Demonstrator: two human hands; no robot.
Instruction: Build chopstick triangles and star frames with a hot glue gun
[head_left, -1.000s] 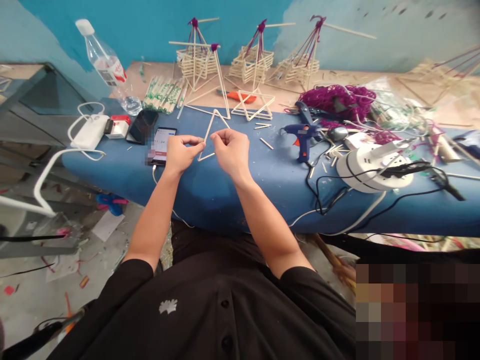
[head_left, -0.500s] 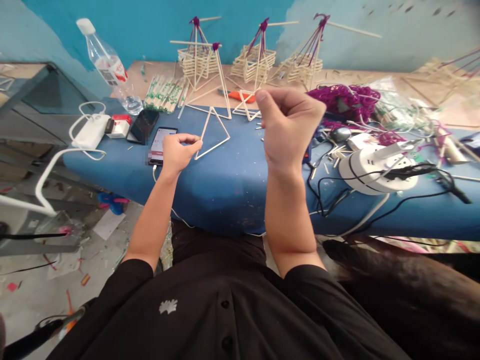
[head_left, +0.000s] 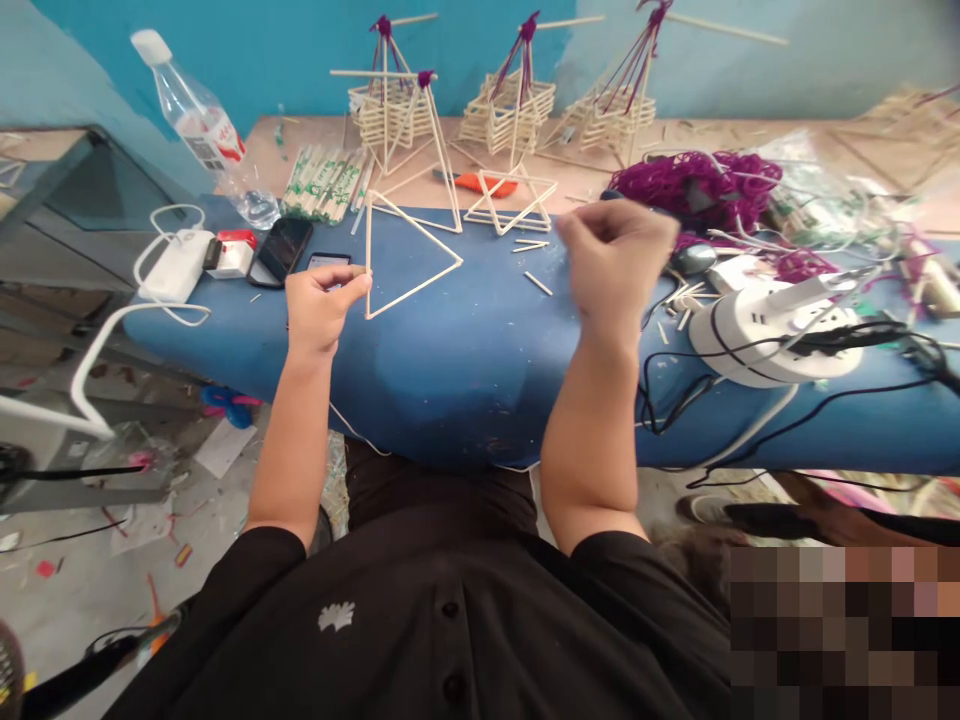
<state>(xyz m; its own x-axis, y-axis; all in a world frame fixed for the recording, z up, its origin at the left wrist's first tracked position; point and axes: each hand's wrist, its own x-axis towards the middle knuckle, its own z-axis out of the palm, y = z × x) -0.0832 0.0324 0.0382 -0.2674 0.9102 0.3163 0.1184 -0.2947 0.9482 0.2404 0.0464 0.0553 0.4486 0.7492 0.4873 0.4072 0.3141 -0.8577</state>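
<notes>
My left hand (head_left: 319,310) pinches a triangle of thin wooden sticks (head_left: 415,227) by its left side, just above the blue table surface (head_left: 457,360). My right hand (head_left: 621,262) is raised over the table to the right, slightly blurred, its fingers curled closed. What it holds, if anything, I cannot make out. Between the hands and farther back lies a small flat stick frame (head_left: 517,222), with a few short stick pieces (head_left: 538,284) nearby. An orange-handled cutter (head_left: 484,183) rests behind that frame.
Along the back stand several stacked stick structures (head_left: 506,130) tied with purple yarn. A tangle of purple yarn (head_left: 697,190) and a white round power strip (head_left: 739,335) with cables sit right. Leftward are a bottle (head_left: 214,140), a phone (head_left: 281,250) and wrapped sticks (head_left: 326,185).
My left hand has moved left with the triangle, which now faces me more openly. My right hand has shifted right, uncovering the small flat frame and short stick pieces.
</notes>
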